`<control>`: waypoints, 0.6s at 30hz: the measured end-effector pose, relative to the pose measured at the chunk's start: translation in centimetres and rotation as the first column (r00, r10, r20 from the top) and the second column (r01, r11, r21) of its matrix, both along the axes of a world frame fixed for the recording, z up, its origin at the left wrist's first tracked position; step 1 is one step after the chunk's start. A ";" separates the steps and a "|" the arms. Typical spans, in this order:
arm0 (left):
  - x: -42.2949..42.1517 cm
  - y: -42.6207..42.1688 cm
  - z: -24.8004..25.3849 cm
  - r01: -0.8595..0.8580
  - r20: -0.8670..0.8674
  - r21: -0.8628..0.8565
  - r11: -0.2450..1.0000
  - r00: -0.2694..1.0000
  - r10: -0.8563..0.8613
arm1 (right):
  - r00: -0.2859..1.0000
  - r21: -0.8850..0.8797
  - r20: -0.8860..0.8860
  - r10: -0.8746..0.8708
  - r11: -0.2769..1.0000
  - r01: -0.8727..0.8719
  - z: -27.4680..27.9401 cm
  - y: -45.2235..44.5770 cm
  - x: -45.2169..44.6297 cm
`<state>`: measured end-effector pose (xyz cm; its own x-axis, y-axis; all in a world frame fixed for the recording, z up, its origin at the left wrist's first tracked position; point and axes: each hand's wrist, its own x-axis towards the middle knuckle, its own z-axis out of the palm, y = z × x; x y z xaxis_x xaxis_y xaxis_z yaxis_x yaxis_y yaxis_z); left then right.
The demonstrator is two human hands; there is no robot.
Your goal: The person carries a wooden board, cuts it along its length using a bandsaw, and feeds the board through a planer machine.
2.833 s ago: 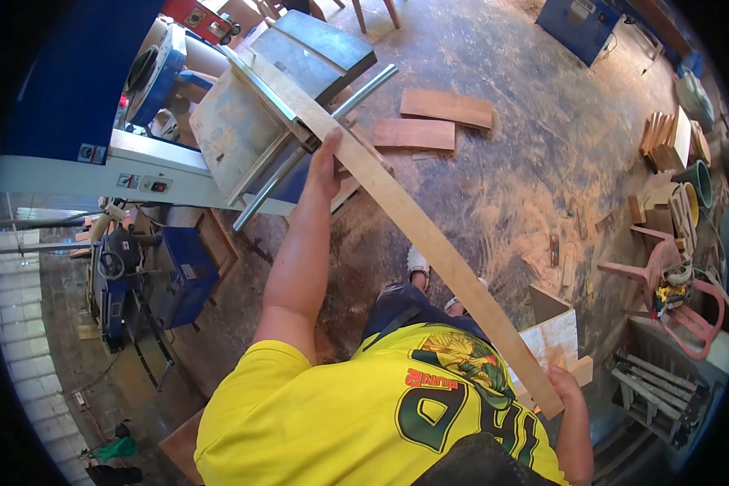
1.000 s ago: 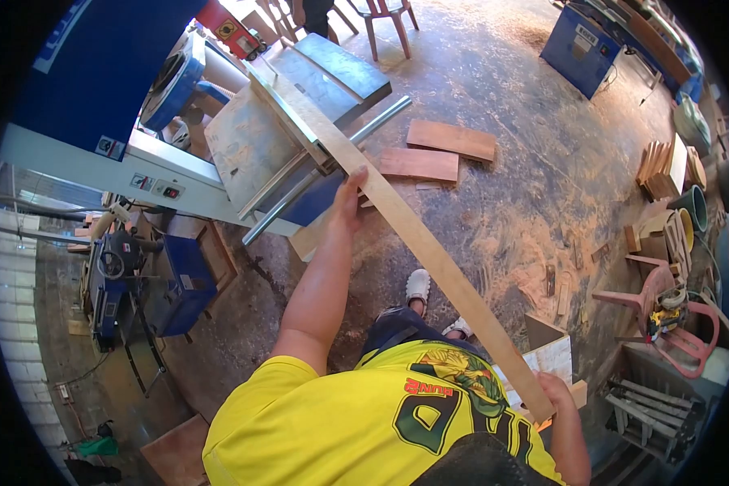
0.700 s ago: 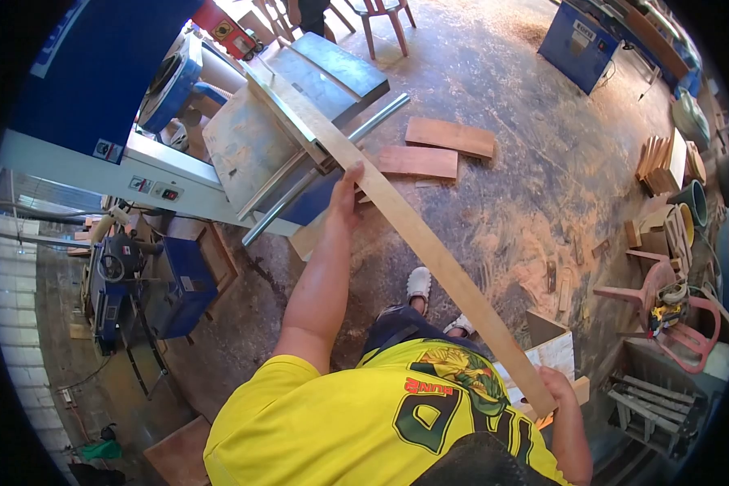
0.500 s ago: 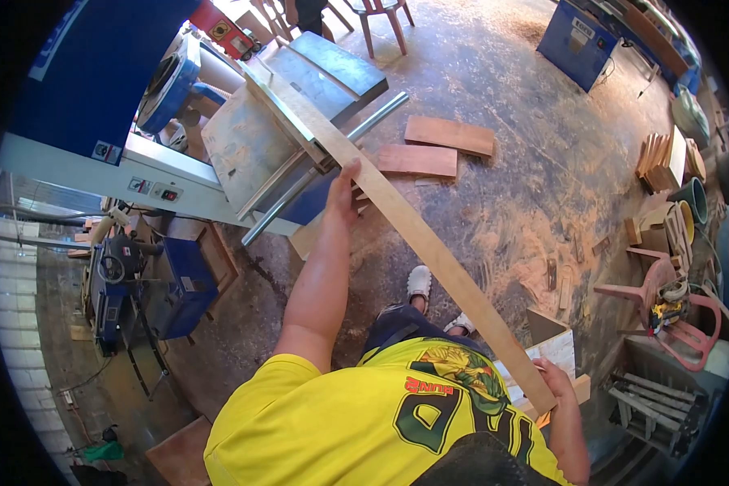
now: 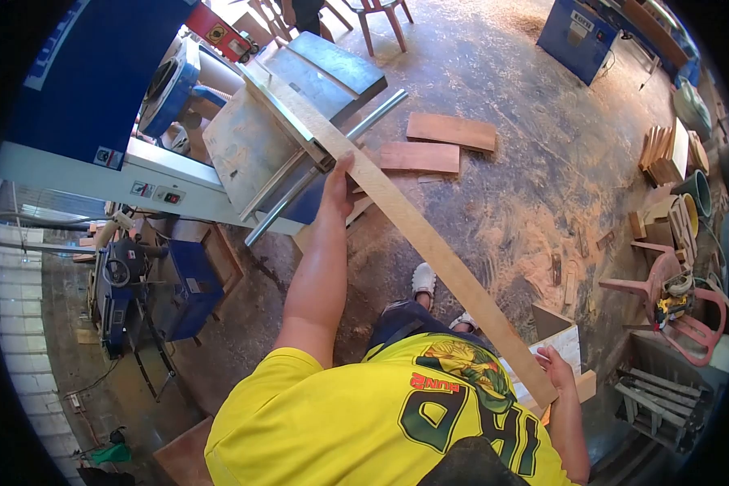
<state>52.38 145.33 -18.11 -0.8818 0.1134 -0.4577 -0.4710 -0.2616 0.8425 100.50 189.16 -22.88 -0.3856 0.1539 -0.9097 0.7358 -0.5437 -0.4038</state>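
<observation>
A long, flat wooden board (image 5: 433, 243) slopes from the band saw's table (image 5: 235, 134) down toward my right side. Its far part lies along the metal fence (image 5: 287, 109). My left hand (image 5: 342, 182) grips the board at its edge, just in front of the saw table, with the arm stretched out. Close to my body, my right hand (image 5: 560, 374) is at the board's near end, its fingers at the side edge. Part of the right hand's grip is hidden by the board.
Two reddish planks (image 5: 419, 157) lie on the sawdust-covered floor beyond the board. A metal rail (image 5: 328, 166) runs along the table's front. A pink plastic chair (image 5: 660, 283) and stacked wood pieces (image 5: 664, 154) stand at right. Another person (image 5: 306, 16) is at the top.
My right hand's fingers have shifted slightly up along the board's edge and look looser. The board and my left hand stay almost in place; the view has moved a little.
</observation>
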 end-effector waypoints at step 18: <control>-0.7 -0.3 0.7 0.018 -0.003 0.014 1.000 1.000 -0.018 | 0.999 0.023 -0.012 -0.051 0.998 0.051 1.4 -1.9 -2.4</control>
